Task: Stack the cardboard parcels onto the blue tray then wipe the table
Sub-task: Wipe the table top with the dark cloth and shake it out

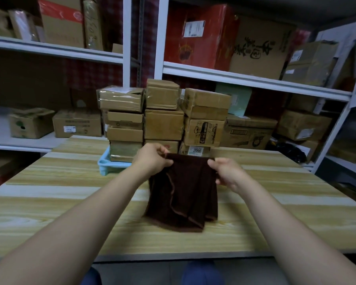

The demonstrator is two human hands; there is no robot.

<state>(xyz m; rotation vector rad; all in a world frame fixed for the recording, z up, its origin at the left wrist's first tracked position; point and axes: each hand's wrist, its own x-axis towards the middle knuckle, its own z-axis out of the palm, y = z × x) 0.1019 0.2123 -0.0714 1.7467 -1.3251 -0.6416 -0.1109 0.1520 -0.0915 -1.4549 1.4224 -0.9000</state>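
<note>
You held a dark brown cloth up in front of you over the middle of the wooden table. Your left hand pinched its top left corner, thumb and curled fingers closed on the hem. Your right hand pinched the top right corner in the same way, fingers bunched together around the fabric. The top edge ran stretched between your two hands, and the rest hung down in loose folds with a lighter stitched border showing. The lowest fold reached the tabletop or hung just above it; you could not tell which from this view.

The cardboard parcels stood stacked at the far side of the table, just behind your hands, in three columns side by side, several boxes high. Many were wrapped in clear tape, and one low on the right carried a white label with printed numbers. The blue tray sat under them; only its near left corner showed, jutting out beside the bottom box of the left column.

Behind the table stood white metal shelves loaded with larger cartons, among them a red box on the upper right shelf and a plain brown carton on the lower left shelf.
</note>
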